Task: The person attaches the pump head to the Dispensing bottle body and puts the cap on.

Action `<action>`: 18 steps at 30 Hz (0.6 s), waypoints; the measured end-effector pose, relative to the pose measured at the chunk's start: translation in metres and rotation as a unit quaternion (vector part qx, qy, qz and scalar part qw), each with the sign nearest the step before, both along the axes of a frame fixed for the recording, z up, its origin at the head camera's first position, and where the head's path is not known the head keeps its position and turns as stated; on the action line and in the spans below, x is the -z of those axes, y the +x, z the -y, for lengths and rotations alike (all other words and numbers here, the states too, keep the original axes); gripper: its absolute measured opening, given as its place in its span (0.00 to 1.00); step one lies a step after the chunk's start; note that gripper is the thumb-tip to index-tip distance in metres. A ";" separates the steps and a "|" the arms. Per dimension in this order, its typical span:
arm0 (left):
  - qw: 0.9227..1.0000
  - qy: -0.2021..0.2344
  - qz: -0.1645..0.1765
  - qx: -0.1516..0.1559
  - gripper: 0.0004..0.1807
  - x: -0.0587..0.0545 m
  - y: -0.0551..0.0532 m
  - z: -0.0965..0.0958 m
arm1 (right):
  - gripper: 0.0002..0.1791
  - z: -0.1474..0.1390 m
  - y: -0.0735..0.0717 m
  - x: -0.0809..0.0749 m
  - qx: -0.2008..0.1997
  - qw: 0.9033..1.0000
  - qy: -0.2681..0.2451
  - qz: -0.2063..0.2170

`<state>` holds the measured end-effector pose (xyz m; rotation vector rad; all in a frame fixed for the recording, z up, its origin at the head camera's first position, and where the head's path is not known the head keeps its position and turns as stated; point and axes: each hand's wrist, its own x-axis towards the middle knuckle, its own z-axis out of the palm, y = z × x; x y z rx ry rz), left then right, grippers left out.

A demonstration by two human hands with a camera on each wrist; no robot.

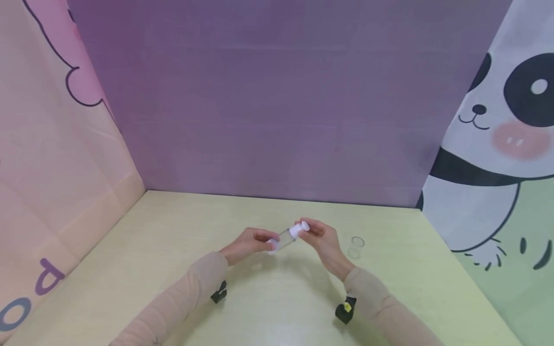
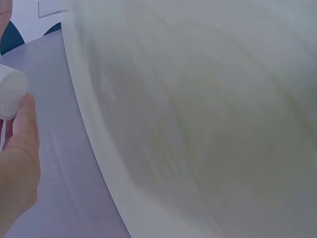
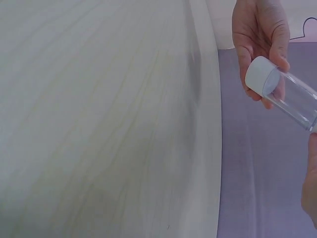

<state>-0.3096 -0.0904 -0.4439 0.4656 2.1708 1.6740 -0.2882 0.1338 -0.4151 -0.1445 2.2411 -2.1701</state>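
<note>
A clear cylindrical bottle (image 1: 285, 238) with white ends is held slantwise above the table, its pump-like white top (image 1: 299, 228) raised to the right. My left hand (image 1: 248, 246) grips the lower end; in the right wrist view its fingers and thumb go round the white base (image 3: 260, 76). At the other end, my right hand (image 1: 324, 243) pinches the white top between thumb and fingers. Only part of the right hand (image 3: 310, 188) shows at that view's edge. In the left wrist view the white base (image 2: 13, 93) sits against the left fingers.
A clear see-through cap (image 1: 356, 248) lies on the pale wooden table (image 1: 173, 230), to the right of my right hand. Behind the table stands a purple backdrop (image 1: 277, 105). Printed cartoon panels line both sides, with a panda (image 1: 476, 199) on the right.
</note>
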 end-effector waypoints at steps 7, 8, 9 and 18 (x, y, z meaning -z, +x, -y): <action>1.000 0.005 -0.001 -0.007 0.18 -0.001 0.001 -0.002 | 0.23 0.002 0.000 -0.003 0.034 0.999 0.007 0.027; 1.000 0.007 -0.001 -0.008 0.18 0.000 0.001 -0.002 | 0.23 0.002 0.000 -0.003 0.039 0.999 0.009 0.029; 1.000 0.010 0.000 -0.008 0.18 0.000 0.001 -0.002 | 0.22 0.003 0.000 -0.003 0.043 0.999 0.012 0.031; 1.000 0.010 -0.001 -0.021 0.18 0.000 0.001 -0.005 | 0.22 0.006 0.001 -0.004 0.074 0.996 0.018 0.040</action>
